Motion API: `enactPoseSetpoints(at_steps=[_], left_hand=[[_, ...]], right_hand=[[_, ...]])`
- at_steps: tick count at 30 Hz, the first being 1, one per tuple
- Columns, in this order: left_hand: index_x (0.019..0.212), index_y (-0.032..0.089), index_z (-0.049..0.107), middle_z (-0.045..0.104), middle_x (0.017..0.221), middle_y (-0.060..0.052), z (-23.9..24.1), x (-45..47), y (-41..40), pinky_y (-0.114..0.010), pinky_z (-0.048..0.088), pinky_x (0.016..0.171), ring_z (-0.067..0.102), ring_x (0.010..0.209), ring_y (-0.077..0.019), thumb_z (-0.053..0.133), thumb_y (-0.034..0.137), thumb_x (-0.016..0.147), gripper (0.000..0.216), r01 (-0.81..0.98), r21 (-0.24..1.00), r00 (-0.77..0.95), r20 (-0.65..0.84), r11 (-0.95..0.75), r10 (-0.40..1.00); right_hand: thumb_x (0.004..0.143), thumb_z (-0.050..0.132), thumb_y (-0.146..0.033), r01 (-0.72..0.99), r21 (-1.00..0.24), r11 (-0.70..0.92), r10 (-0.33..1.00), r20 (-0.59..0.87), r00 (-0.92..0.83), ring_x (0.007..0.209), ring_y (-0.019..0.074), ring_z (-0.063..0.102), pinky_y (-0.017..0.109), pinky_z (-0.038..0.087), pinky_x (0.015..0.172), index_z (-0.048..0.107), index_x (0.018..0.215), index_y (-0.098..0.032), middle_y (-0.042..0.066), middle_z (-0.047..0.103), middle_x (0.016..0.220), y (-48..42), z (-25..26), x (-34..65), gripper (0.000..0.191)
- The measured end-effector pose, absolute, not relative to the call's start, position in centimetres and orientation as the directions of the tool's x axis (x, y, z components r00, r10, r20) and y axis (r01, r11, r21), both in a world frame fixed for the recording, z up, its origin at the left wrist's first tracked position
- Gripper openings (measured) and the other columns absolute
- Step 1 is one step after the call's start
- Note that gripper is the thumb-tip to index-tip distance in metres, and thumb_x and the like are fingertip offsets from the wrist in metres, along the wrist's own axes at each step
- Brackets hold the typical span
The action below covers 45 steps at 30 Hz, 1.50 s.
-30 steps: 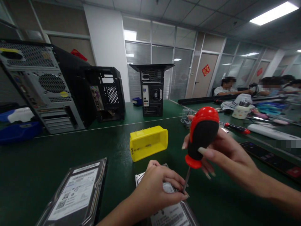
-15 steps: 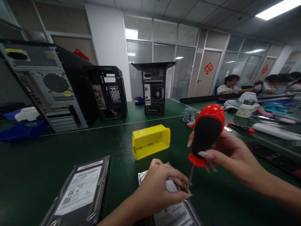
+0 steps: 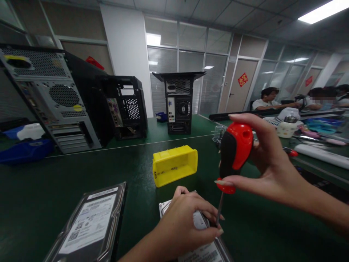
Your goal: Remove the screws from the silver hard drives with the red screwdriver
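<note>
My right hand (image 3: pixel 261 163) grips a red and black screwdriver (image 3: pixel 231 153) by its handle, with the index finger over the top end and the thumb low by the collar. The screwdriver leans slightly, its shaft running down to the hard drive (image 3: pixel 203 251) on the table. My left hand (image 3: pixel 188 218) is closed over that drive, thumb and fingertips around the screwdriver's tip. Those fingers hide the tip and whatever it touches. To the left lies a second hard drive (image 3: pixel 89 222), label up. Just beyond my left hand a yellow plastic bin (image 3: pixel 174 165) rests on its side, its opening facing me.
Computer cases (image 3: pixel 178 102) stand along the back and left of the green table (image 3: pixel 131 160). Blue bins (image 3: pixel 27 151) sit at the far left. On the right are a white jar (image 3: pixel 287 128), a dark phone-like slab (image 3: pixel 321 182) and scattered tools. People sit farther back.
My right hand has shifted its grip around the screwdriver handle, index finger now on the top, and the handle has turned and moved slightly left. My left hand stays almost in place.
</note>
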<state>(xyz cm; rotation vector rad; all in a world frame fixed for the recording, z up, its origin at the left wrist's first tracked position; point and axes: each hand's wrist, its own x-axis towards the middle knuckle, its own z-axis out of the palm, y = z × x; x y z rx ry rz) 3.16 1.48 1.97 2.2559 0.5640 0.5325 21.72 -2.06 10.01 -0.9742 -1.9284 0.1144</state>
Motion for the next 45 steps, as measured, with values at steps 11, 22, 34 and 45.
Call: enactPoseSetpoints(at_steps=[11,22,34,45], left_hand=[[0.087,0.023,0.075,0.075,0.085,0.002,1.5,3.1,2.0,-0.031,0.026,0.078,0.063,0.081,-0.0146,0.070,0.036,0.080,0.016,0.191,0.739,0.811,0.252,-0.646,0.528],[0.086,0.023,0.075,0.075,0.084,0.003,1.4,3.0,1.8,-0.030,0.027,0.077,0.063,0.084,-0.0145,0.071,0.033,0.079,0.013,0.203,0.726,0.803,0.260,-0.657,0.536],[0.085,0.023,0.074,0.075,0.086,0.005,1.1,3.1,2.0,-0.030,0.024,0.079,0.062,0.085,-0.0138,0.076,0.028,0.075,0.011,0.182,0.725,0.820,0.261,-0.664,0.510],[0.087,0.025,0.074,0.075,0.087,0.006,0.9,3.1,2.1,-0.030,0.025,0.077,0.062,0.084,-0.0141,0.075,0.030,0.076,0.012,0.195,0.705,0.821,0.263,-0.682,0.507]], right_hand=[[0.091,0.040,-0.040,0.475,-0.591,0.652,0.739,0.634,-0.227,0.119,0.0181,0.048,0.024,0.052,0.085,0.054,0.114,-0.036,-0.003,0.051,0.127,-2.8,12.5,22.0,0.028],[0.091,0.044,-0.023,0.062,-0.798,0.600,0.774,0.559,-0.297,0.098,0.0137,0.062,0.021,0.054,0.083,0.057,0.115,-0.027,-0.001,0.065,0.101,-2.6,12.9,21.3,0.028],[0.084,0.057,-0.032,-0.205,-0.865,0.459,0.790,0.502,-0.351,0.093,0.0104,0.063,0.019,0.053,0.083,0.063,0.105,-0.024,-0.002,0.066,0.101,-2.1,11.9,21.0,0.023],[0.081,0.061,-0.031,-0.334,-0.872,0.357,0.786,0.474,-0.398,0.074,0.0091,0.058,0.021,0.052,0.069,0.052,0.107,-0.023,-0.002,0.058,0.084,-2.1,11.3,20.3,0.029]])
